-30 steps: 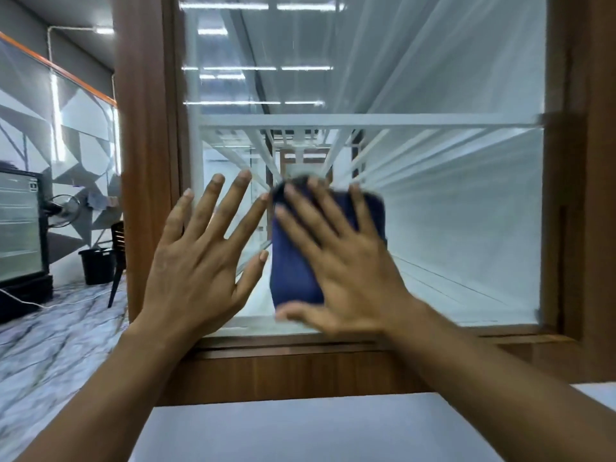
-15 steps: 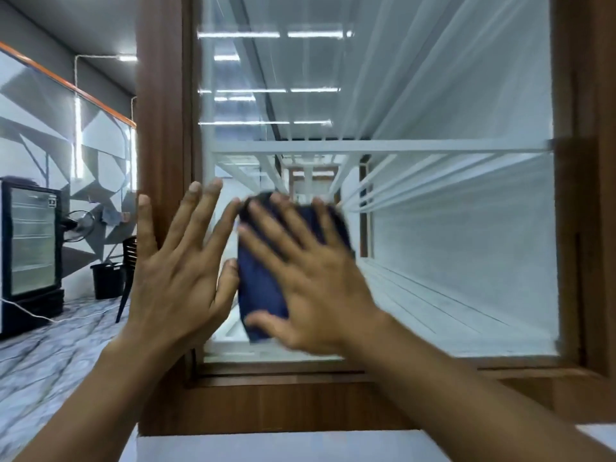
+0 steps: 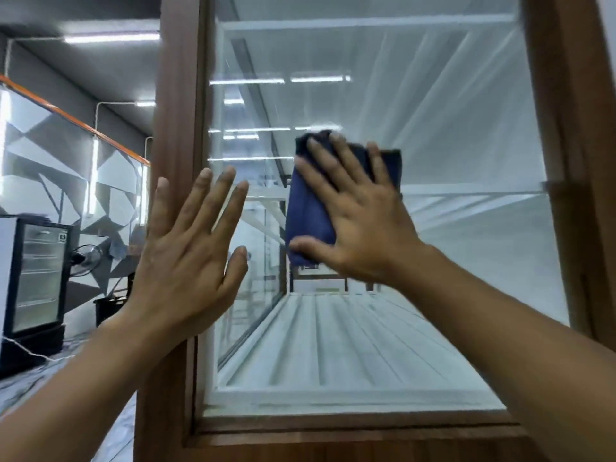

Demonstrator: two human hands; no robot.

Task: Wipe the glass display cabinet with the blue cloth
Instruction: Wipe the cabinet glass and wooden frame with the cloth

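Blue cloth (image 3: 310, 211), folded into a tall pad, lies flat against the glass pane (image 3: 450, 261) of the display cabinet, in the upper middle of the pane. The right hand (image 3: 360, 225) presses on it with the palm down and the fingers (image 3: 320, 158) spread wide; the thumb sits on the lower edge of the cloth and the fingertips reach its top edge. The hand pins the cloth to the glass with a flat palm and does not close around it. The left hand (image 3: 190, 261) is empty, its fingers stretched out and apart. It rests flat at the left edge of the cabinet, with the palm over the brown wooden frame (image 3: 176, 105) and the longer fingers reaching over the pane. The two hands are near each other but do not touch. Behind the glass, white shelves (image 3: 350, 345) run away into the depth of the cabinet, and ceiling lights show as reflections in the pane. To the left of the cabinet stands a black fridge (image 3: 36, 278) with a glass door, with a small fan (image 3: 86, 260) beside it, in front of a wall with a grey and white geometric pattern (image 3: 60, 161)
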